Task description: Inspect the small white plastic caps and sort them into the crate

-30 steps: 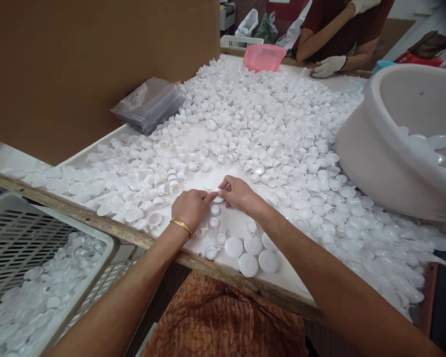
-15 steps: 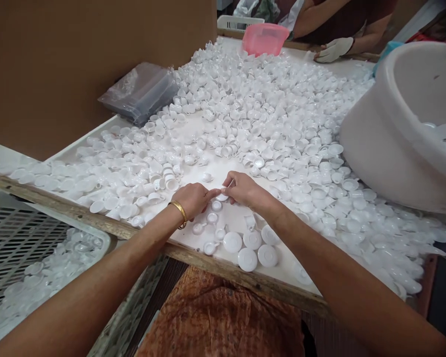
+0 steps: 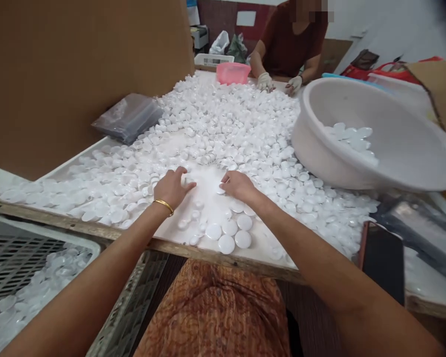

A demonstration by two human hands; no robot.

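A wide heap of tiny white plastic cups and saucers (image 3: 223, 119) covers the white table (image 3: 262, 248). My left hand (image 3: 173, 186), with a gold bangle at the wrist, rests at the heap's near edge, fingers curled over a small white cup. My right hand (image 3: 237, 184) is a little to its right, fingertips pinched on a small white piece. Between and below the hands lie a few loose cups (image 3: 193, 218) and a cluster of white saucers (image 3: 228, 233) set flat near the table's wooden front edge.
A big white basin (image 3: 390, 168) with a few saucers stands tilted at the right. A brown cardboard wall (image 3: 78, 64) and a stack of clear bags (image 3: 128, 118) are at the left. A grey crate (image 3: 26, 258) with white pieces sits lower left. A gloved person (image 3: 293, 44) sits by a pink tub (image 3: 232, 73).
My hands were touching over one piece; now they have parted, the left hand moving left to the heap's edge. The view has tilted up, showing the person opposite and more of the basin.
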